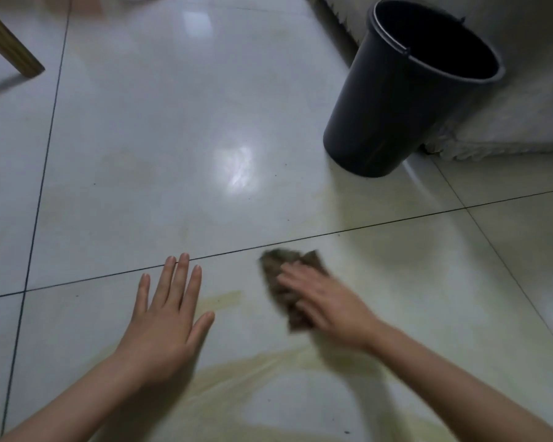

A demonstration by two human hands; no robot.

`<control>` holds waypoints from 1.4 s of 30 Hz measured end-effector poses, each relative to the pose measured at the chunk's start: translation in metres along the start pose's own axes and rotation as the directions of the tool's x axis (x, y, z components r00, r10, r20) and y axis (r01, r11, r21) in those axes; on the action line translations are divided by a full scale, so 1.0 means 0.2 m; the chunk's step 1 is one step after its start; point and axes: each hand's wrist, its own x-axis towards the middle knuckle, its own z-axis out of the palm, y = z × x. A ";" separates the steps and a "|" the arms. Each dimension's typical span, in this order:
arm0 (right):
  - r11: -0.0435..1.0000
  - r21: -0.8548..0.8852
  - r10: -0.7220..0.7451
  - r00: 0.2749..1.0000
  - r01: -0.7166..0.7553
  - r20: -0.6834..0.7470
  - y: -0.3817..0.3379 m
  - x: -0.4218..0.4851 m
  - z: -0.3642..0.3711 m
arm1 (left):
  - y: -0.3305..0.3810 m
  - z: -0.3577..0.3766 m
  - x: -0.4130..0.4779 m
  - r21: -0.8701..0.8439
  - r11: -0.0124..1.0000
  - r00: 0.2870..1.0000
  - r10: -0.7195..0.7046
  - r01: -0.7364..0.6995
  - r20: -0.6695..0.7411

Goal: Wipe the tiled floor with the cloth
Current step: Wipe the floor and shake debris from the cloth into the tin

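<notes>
Pressing cloth (280, 266) on tiled floor (173, 148) | right hand (326, 307) flat on it | left hand (165, 327) spread

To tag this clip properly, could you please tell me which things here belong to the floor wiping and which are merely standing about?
In the job: brown cloth; right hand pressing it; left hand, flat on the tiled floor; yellowish smears.
Standing about: dark bucket, untouched; wooden leg; white fabric.

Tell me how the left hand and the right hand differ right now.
The left hand rests bare on the tiled floor; the right hand presses the cloth. The left hand is sharp, the right hand motion-blurred. Both lie flat, palm down.
</notes>
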 end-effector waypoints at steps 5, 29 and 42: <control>0.791 0.032 0.597 0.757 -0.612 -0.266 0.43 0.03 -0.13 | -0.01 0.00 0.01 0.021 1.000 1.000 0.001 -0.001 0.014; 0.964 0.087 0.265 0.926 -0.251 -0.267 -0.75 0.07 0.33 | -0.08 -0.04 -0.10 -0.463 0.844 0.947 0.147 -0.270 -0.284; 0.524 0.070 0.821 0.482 -0.849 -0.306 0.16 -0.33 0.01 | 0.35 0.09 -0.05 -0.015 0.959 0.950 0.278 -0.283 -0.145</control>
